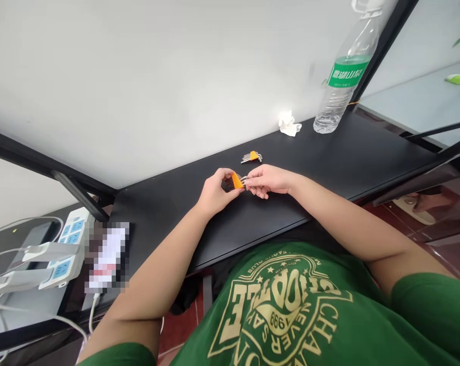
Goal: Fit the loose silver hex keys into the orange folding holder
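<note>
Over the black table, both hands meet at an orange holder point(237, 180) carrying several metal hex keys. My left hand point(217, 190) grips the holder from the left, thumb below and fingers above. On the other side, my right hand point(266, 180) pinches the bent metal ends of the hex keys point(244, 180); how many it holds I cannot tell. Just beyond the hands lies a second hex key set point(254, 156), also with an orange holder, flat on the table and touched by neither hand.
A crumpled white tissue point(289, 124) and a large water bottle point(339, 81) with a green label stand by the wall on the black table point(161, 218). To the left are a white power strip point(67, 244) with plugs and cables, and a blurred-out phone-like device point(108, 256).
</note>
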`<state>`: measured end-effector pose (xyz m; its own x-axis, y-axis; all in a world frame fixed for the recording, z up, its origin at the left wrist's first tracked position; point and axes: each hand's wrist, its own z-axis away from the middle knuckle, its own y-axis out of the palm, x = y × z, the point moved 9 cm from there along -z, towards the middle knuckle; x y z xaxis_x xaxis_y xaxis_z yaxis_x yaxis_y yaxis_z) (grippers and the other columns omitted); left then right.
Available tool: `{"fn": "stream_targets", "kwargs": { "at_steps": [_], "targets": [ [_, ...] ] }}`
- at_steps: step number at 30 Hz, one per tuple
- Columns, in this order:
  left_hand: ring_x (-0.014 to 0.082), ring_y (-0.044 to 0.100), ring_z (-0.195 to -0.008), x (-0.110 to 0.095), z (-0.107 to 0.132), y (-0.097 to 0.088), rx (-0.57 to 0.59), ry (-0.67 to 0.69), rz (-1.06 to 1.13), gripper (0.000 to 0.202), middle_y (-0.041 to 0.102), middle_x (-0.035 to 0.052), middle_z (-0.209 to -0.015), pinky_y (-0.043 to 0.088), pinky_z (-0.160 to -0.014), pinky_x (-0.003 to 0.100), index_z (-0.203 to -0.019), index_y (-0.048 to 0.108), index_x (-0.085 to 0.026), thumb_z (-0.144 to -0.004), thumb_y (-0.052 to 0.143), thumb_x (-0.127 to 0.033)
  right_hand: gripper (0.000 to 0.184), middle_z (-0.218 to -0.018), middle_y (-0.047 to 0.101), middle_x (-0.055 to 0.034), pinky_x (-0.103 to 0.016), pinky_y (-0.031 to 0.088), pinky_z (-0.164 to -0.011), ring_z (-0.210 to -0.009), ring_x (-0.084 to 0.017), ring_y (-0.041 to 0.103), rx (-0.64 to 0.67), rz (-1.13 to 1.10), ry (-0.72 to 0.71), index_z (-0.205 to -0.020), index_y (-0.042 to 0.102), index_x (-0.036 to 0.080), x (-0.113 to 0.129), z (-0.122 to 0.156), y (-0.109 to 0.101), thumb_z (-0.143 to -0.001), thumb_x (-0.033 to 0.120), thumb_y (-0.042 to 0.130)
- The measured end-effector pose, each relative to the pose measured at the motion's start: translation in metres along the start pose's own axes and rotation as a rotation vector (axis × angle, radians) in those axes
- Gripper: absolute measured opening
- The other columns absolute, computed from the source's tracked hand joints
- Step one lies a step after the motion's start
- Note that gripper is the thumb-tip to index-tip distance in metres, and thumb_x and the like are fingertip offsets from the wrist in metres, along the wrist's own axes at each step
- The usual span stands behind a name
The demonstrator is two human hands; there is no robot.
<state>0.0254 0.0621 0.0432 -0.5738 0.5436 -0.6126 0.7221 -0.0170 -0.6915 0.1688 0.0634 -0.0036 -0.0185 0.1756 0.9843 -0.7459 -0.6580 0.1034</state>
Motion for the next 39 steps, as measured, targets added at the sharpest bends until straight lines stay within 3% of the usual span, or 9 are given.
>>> {"fn": "stream_targets", "kwargs": {
  "at_steps": [4,8,16,23,29,39],
  "targets": [
    [0.0172,0.069,-0.085,0.003,-0.001,-0.001,-0.002,0.005,0.02,0.043,0.072,0.0011,-0.098,0.058,-0.085,0.034,-0.11,0.059,-0.023,-0.077,0.083,-0.036,0.043,-0.062,0.065,-0.001,-0.022,0.051,-0.045,-0.049,-0.012,0.061,-0.048,0.076,-0.078,-0.078,0.068,0.016,0.006,0.0,-0.006,-0.085,0.056,0.082],
    [0.0183,0.069,-0.086,0.018,-0.003,-0.006,-0.019,-0.06,-0.033,0.044,0.072,0.0005,-0.097,0.058,-0.084,0.035,-0.109,0.059,-0.024,-0.075,0.084,-0.037,0.043,-0.061,0.061,0.0003,-0.021,0.045,-0.04,-0.046,-0.01,0.057,-0.205,0.026,-0.147,-0.074,0.065,0.017,0.011,-0.001,-0.019,-0.084,0.055,0.083],
    [0.0206,0.072,-0.085,0.051,-0.005,-0.014,-0.036,-0.216,-0.092,0.045,0.074,0.0008,-0.097,0.059,-0.083,0.036,-0.108,0.059,-0.026,-0.072,0.085,-0.034,0.046,-0.063,0.059,-0.0028,-0.023,0.038,-0.036,-0.044,-0.01,0.052,-0.396,0.021,-0.072,-0.072,0.064,0.018,-0.002,0.003,-0.051,-0.085,0.059,0.081],
    [0.0208,0.073,-0.089,0.05,-0.005,-0.011,-0.03,-0.204,-0.07,0.045,0.074,0.0012,-0.1,0.06,-0.088,0.037,-0.109,0.059,-0.026,-0.072,0.085,-0.034,0.041,-0.071,0.069,-0.0054,-0.028,0.043,-0.049,-0.05,-0.014,0.058,-0.494,0.547,0.114,-0.072,0.065,0.019,-0.005,0.008,-0.061,-0.096,0.052,0.068],
    [0.0219,0.074,-0.091,0.05,-0.004,-0.008,-0.013,-0.228,-0.085,0.047,0.074,0.0016,-0.101,0.061,-0.088,0.038,-0.109,0.059,-0.026,-0.072,0.085,-0.033,0.04,-0.088,0.073,-0.0099,-0.034,0.044,-0.066,-0.077,-0.024,0.066,-0.506,1.09,0.17,-0.077,0.068,0.022,0.009,0.009,-0.054,-0.102,0.049,0.053],
    [0.0214,0.074,-0.093,0.053,-0.004,-0.006,0.011,-0.232,-0.066,0.047,0.075,0.0009,-0.103,0.061,-0.09,0.037,-0.11,0.059,-0.026,-0.073,0.085,-0.036,0.046,-0.096,0.073,-0.0133,-0.037,0.045,-0.065,-0.083,-0.029,0.067,-0.452,1.308,0.326,-0.088,0.07,0.021,0.005,0.015,-0.065,-0.102,0.057,0.046]
  ]
}}
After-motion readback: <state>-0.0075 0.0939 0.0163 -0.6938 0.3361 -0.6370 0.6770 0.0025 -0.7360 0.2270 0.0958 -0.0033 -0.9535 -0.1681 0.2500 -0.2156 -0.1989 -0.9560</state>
